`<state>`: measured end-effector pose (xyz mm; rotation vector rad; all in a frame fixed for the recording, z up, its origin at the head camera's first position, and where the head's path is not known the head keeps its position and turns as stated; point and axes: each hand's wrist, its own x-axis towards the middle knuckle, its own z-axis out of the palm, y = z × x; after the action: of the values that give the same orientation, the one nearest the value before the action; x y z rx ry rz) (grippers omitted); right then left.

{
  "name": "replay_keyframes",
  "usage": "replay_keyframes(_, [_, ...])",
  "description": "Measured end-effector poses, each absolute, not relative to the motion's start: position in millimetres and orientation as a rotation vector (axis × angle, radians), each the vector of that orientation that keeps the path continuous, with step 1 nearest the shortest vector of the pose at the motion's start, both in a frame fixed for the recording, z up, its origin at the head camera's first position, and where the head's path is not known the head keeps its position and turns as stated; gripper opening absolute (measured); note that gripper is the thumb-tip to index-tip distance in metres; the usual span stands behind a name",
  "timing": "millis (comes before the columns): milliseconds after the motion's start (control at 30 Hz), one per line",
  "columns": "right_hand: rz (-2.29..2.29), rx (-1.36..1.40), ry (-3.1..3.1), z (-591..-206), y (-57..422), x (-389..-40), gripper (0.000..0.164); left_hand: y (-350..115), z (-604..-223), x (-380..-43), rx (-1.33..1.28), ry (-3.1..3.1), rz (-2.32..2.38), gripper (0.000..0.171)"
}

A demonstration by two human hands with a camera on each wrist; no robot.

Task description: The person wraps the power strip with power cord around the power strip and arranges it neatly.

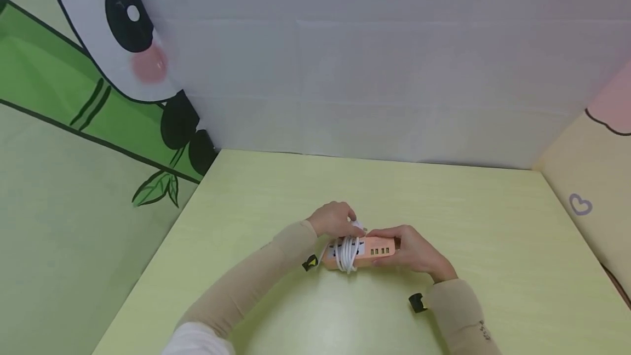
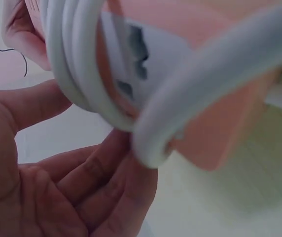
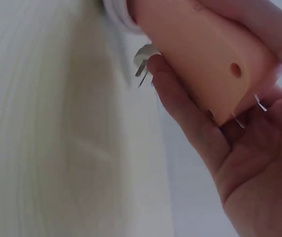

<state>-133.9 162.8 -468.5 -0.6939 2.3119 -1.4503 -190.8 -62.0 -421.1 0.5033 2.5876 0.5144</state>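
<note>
An orange power strip (image 1: 382,246) with white socket panels and several USB ports is held over the table, its white cord (image 1: 348,255) wound in loops around its left part. At its right end my right hand (image 1: 416,248) grips the strip, thumb and fingers on opposite long sides. My left hand (image 1: 335,219) is at the far edge, its fingers curled at the cord beside the white plug (image 1: 358,226). In the right wrist view the metal prongs of the plug (image 3: 143,61) show near a right fingertip. A loose stretch of cord (image 2: 205,74) crosses the left wrist view.
The pale yellow table (image 1: 276,190) reaches back to a grey-white wall (image 1: 365,70). A cartoon-printed panel (image 1: 98,179) stands on the left and a cream panel (image 1: 577,179) on the right. Black straps (image 1: 417,303) stick out by both sleeves.
</note>
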Motion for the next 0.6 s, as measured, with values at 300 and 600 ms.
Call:
replay_keyframes(300, [-1.107,-0.614,2.525,-463,160,-132,0.057,-56,-427,-184,0.554,2.653,0.436,0.052])
replay_keyframes(600, [-0.893,-0.55,2.658,-462,155,-131,0.069,-57,-426,-176,0.539,2.717,0.451,0.053])
